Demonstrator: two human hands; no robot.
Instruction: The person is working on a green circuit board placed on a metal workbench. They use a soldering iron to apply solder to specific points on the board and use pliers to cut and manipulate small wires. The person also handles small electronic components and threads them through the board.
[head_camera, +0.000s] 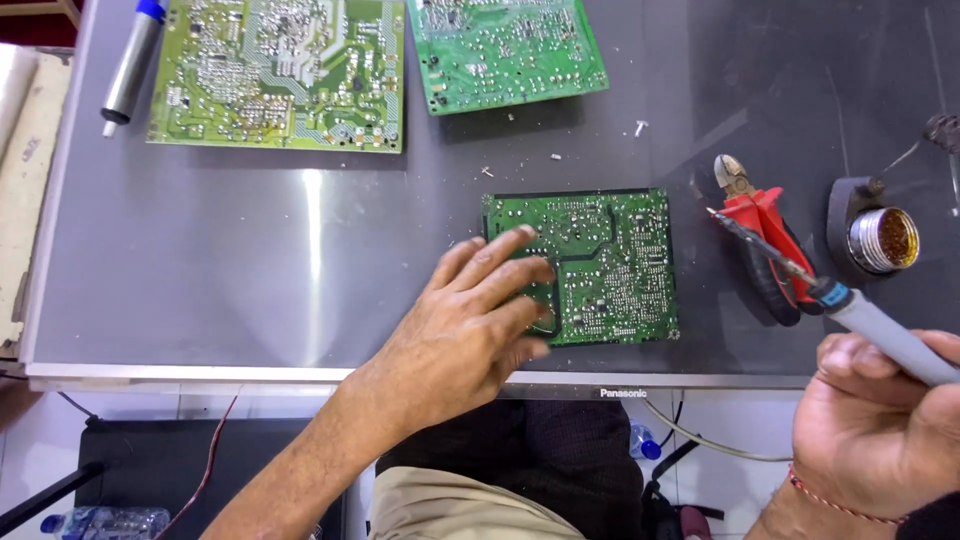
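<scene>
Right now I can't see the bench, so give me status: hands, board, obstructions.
Left hand flat on green circuit board. Right hand gripping soldering iron, tip over red cutters. Board's right half uncovered.

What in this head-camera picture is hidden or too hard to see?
- Lower left part of the small dark green circuit board: covered by the left hand.
- Black-and-red cutting pliers: crossed by the grey soldering iron held in the right hand.
- Two lighter green boards: cut off by the top edge.
- Solder joints: too small.
</scene>
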